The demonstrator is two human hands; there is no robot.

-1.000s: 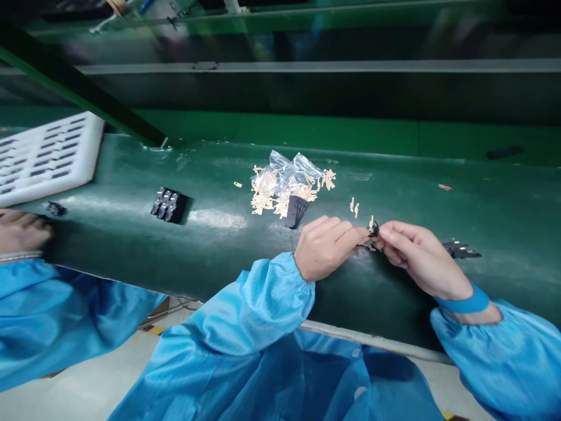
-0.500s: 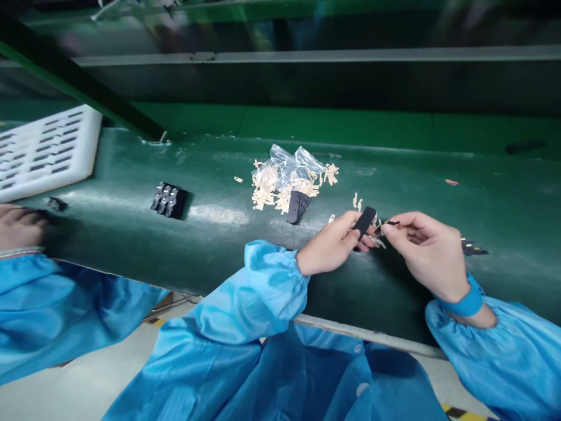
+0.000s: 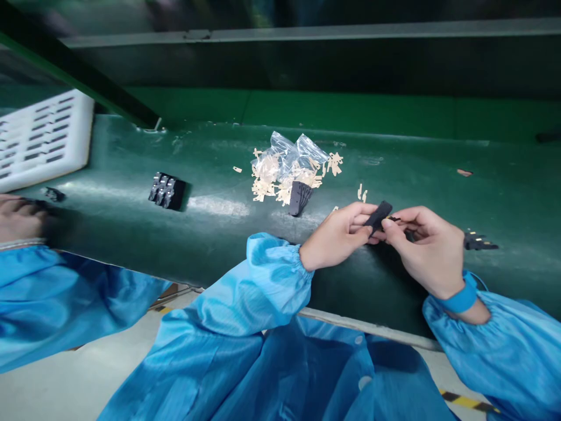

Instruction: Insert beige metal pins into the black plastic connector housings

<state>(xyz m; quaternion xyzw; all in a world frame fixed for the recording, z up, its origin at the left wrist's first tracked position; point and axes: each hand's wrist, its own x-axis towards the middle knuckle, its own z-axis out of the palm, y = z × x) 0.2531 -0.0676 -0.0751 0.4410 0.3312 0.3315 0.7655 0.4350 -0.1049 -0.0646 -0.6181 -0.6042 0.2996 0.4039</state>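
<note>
Between the thumb and fingers of my left hand [image 3: 339, 235] is a flat black rectangular block [image 3: 379, 216], held tilted above the table. My right hand [image 3: 427, 245] pinches a small black piece with a gold-coloured part [image 3: 394, 219] right against the block's side; whether it sits in the block I cannot tell. Beyond my left hand lies a heap of small pale flat pieces [image 3: 265, 188] with clear plastic bags [image 3: 284, 158] on it. A fanned stack of black plates [image 3: 300, 197] rests at the heap's near edge. Black parts with gold contacts [image 3: 478, 240] lie right of my right hand.
A cluster of black blocks [image 3: 166, 190] stands left on the green table [image 3: 219, 234]. Farther left are a white slotted tray [image 3: 81, 134], a small black part [image 3: 53, 194] and another person's hand [image 3: 20, 219]. A green post [image 3: 109, 96] slants down behind them.
My hands have come together, bringing the small black piece against the block. Loose pale pieces seen by my left fingers are now hidden. The whole view has shifted slightly.
</note>
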